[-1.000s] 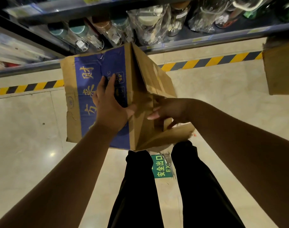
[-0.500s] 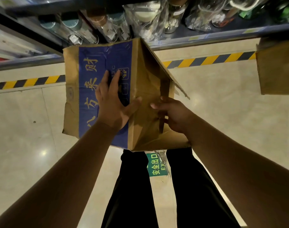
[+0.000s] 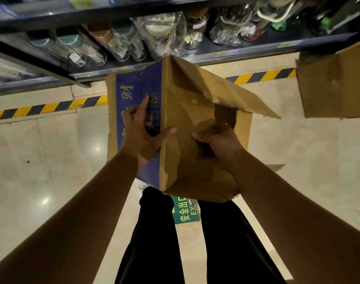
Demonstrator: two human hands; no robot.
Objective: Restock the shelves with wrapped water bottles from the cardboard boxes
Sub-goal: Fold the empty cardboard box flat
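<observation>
I hold a brown cardboard box (image 3: 183,111) with a blue printed side in front of me, above the floor. My left hand (image 3: 141,130) lies flat on the blue side with the thumb round the box's corner edge. My right hand (image 3: 218,142) grips a flap at the box's open end, fingers curled round it. Another flap sticks out to the right. Inside the box nothing can be seen. Wrapped water bottles (image 3: 117,44) lie in rows on the shelf (image 3: 236,52) just beyond the box.
A second cardboard box (image 3: 334,85) stands at the right by the shelf. Yellow-black hazard tape (image 3: 48,107) runs along the floor at the shelf's foot. My black-trousered legs and a green exit sticker (image 3: 185,212) are below the box.
The box has risen and shifted right toward the shelf. My right hand moved from the flat side panel to curl round a flap, and the upper flap has swung open to the right.
</observation>
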